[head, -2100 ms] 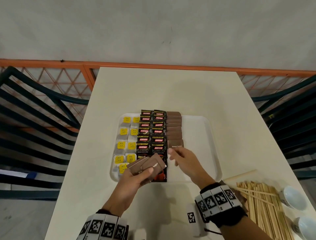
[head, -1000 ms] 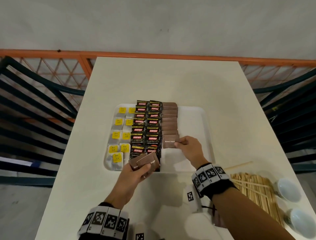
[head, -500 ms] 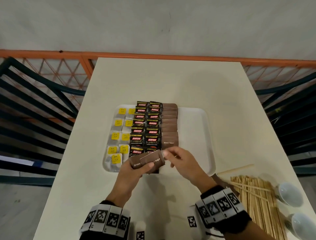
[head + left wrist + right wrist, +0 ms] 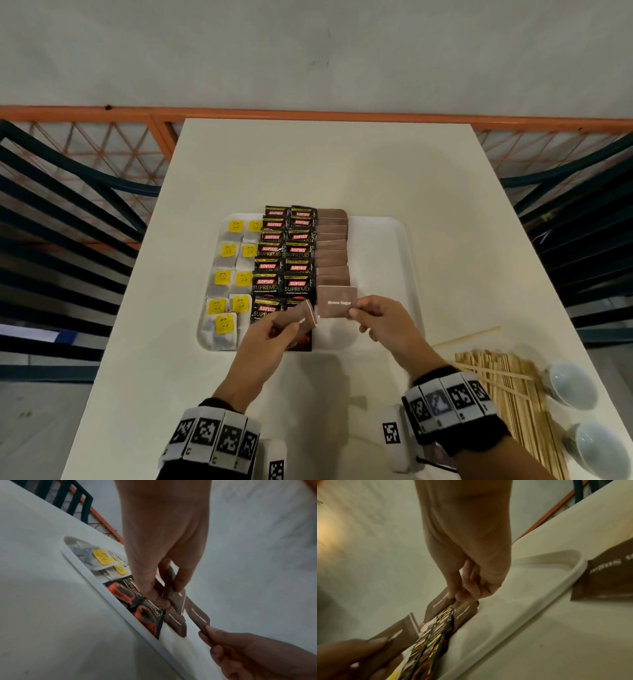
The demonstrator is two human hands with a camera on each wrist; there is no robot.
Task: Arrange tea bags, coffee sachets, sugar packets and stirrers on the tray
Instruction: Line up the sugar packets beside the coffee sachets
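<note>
A white tray (image 4: 383,240) holds two columns of tea bags (image 4: 233,260) with yellow tags, two columns of black coffee sachets (image 4: 284,260) and one column of brown sugar packets (image 4: 331,246). My left hand (image 4: 291,325) grips a small stack of sugar packets (image 4: 299,317) over the tray's near edge. My right hand (image 4: 356,310) pinches one sugar packet (image 4: 337,301) by its right end, at the near end of the sugar column. In the left wrist view this packet (image 4: 197,615) hangs just above the last laid one (image 4: 176,623). Wooden stirrers (image 4: 507,387) lie on the table to the right.
Two pale cups (image 4: 568,383) stand at the table's right front corner, beyond the stirrers. One loose stirrer (image 4: 466,337) lies near the tray's right corner. Another brown packet (image 4: 607,580) lies outside the tray rim (image 4: 556,585). Dark chairs flank the table.
My right hand laid a packet on the column, came back to the left hand's stack, and has now drawn one packet off it toward the column's near end.
</note>
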